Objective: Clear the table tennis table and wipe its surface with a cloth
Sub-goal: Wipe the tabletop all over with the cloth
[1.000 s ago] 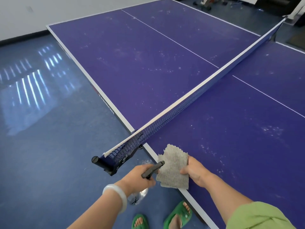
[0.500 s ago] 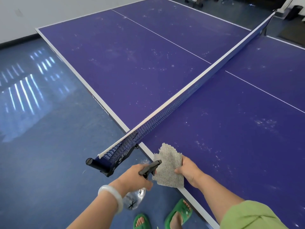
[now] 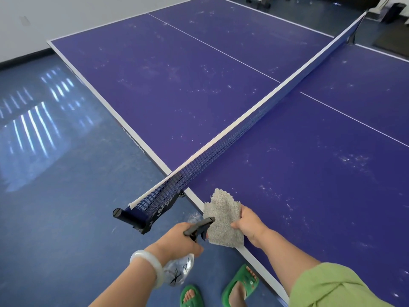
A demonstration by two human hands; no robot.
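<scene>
1. The purple table-tennis worktop (image 3: 309, 173) runs past the picture's right and far edges.
2. The clear plastic spray bottle (image 3: 179, 271) is partly hidden under the left hand (image 3: 177, 240).
3. The green rubber sandals (image 3: 241, 282) are cut off at the near edge.
4. The dark objects on the floor at the far edge (image 3: 263, 2) are too small to identify.

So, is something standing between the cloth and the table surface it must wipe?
Nothing visible does. The right hand holds the cloth at the table edge; the near half shows only white specks. The net separates it from the far half.

Illumination is bright, even and diffuse. Striped light reflections glare on the glossy blue floor (image 3: 33, 129) at left. Shadows are soft and faint. Wide-angle distortion bends the table (image 3: 199, 85) edges. Focus is sharp throughout.
</scene>
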